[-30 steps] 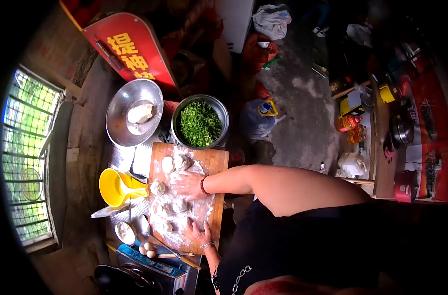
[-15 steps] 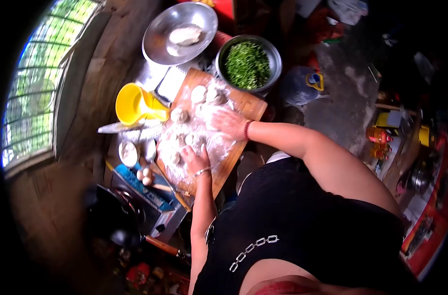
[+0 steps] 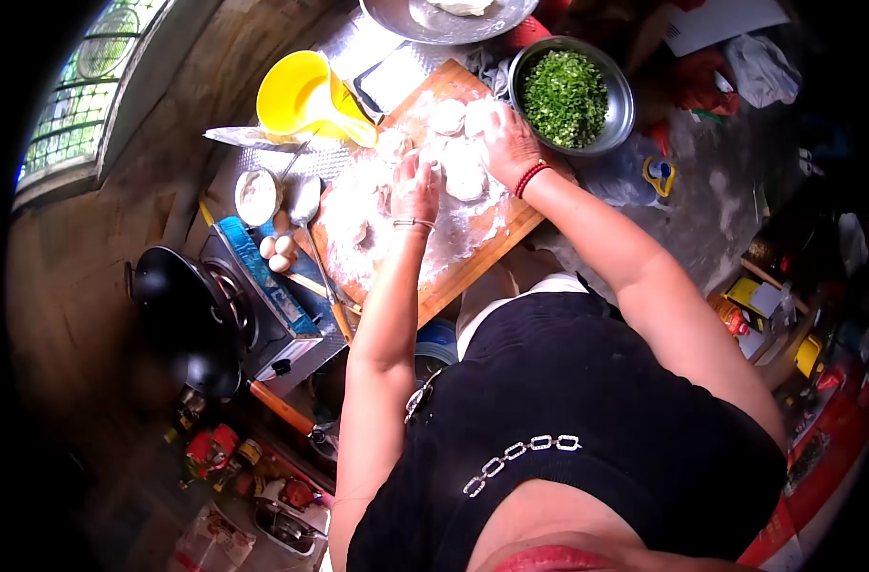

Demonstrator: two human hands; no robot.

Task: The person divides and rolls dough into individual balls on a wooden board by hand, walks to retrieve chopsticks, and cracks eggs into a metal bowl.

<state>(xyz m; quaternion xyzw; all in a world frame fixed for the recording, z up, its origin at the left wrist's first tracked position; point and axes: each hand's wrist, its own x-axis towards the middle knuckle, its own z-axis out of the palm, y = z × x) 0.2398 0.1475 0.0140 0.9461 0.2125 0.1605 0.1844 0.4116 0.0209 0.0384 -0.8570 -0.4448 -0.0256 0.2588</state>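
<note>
A wooden board, dusted thickly with flour, carries several pale dough pieces. My left hand, with a silver bracelet at the wrist, rests over the board's middle, fingers spread and tips beside small floured lumps. A flattened round of dough lies between my hands. At the far right side of the board, my right hand, wearing red beads, has its fingers bent around a dough piece; part of that piece is hidden. Another dough ball sits just left of it. Glare washes out some edges.
A metal bowl of chopped greens stands beyond the board's right corner. A steel basin is at the back. To the left are a yellow scoop, a flour bowl, a metal spatula, eggs and a black wok.
The camera view has shifted, so the board sits higher in frame. My right hand moved from flat on the flour to a dough piece farther back; my left hand moved toward the board's middle.
</note>
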